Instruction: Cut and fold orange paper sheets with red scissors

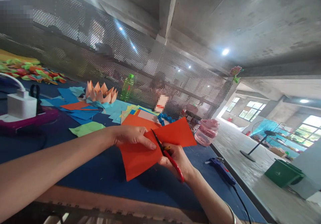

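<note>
blue tabletop (pixel 100 170), paper scraps (pixel 80 112), glue gun (pixel 220 170)

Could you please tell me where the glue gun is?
The blue glue gun lies at the right of the head view, on the blue tabletop near its edge, right of the right hand and below the pink jar.

No text, label, brand or number can be read on the red-handled scissors (pixel 173 163) or the green plastic bottle (pixel 127 88).
</note>
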A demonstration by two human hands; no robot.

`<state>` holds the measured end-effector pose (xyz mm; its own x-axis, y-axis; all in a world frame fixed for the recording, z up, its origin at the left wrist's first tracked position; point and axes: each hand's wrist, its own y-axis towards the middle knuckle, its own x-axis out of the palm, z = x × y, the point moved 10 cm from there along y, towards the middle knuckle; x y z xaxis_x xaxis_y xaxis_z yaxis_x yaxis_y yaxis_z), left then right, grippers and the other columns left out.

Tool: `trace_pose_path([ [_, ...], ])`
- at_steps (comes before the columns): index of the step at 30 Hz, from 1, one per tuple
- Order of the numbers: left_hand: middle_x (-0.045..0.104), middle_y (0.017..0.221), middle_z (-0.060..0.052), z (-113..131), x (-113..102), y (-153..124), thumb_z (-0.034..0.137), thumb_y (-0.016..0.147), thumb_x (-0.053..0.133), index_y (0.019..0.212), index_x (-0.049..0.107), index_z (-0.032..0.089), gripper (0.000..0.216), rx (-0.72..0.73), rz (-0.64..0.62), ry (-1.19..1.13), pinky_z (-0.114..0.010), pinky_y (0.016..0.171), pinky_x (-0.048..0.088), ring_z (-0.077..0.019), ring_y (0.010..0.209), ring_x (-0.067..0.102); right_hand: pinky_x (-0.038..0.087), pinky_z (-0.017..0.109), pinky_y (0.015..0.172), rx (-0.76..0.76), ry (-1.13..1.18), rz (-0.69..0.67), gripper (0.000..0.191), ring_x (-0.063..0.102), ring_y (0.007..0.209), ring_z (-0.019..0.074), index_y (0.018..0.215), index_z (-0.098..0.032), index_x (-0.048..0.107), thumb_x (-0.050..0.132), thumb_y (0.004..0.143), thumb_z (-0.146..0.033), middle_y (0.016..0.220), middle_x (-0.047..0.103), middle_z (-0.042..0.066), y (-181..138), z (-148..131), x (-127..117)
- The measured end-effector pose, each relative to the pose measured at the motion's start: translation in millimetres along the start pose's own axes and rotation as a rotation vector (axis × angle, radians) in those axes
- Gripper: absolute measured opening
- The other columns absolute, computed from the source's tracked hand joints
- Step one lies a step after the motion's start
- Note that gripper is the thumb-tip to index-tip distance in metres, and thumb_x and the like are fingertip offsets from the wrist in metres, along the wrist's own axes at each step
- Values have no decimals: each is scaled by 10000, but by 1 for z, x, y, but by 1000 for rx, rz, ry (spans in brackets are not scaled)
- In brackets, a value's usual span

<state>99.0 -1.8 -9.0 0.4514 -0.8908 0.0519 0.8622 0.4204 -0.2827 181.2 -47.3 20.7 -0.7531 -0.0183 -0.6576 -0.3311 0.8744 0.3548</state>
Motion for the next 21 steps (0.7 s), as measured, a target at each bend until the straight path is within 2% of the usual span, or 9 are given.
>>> trace_pose_path([
  [9,775,741,-42,1,6,1,341,617,820,800,766,185,247,19,-40,-1,-322,720,564,-244,731,735,203,248,512,-18,9,31,633,249,572,92,644,-177,416,482,756,-797,610,307,-46,-1,3,0],
  [21,778,776,-51,-5,5,6,313,606,832,913,762,179,342,14,-65,-19,-345,747,560,-255,756,733,255,238,546,-21,-30,18,667,301,605,100,669,-162,449,468,733,-826,648,377,-29,0,0,1],
])
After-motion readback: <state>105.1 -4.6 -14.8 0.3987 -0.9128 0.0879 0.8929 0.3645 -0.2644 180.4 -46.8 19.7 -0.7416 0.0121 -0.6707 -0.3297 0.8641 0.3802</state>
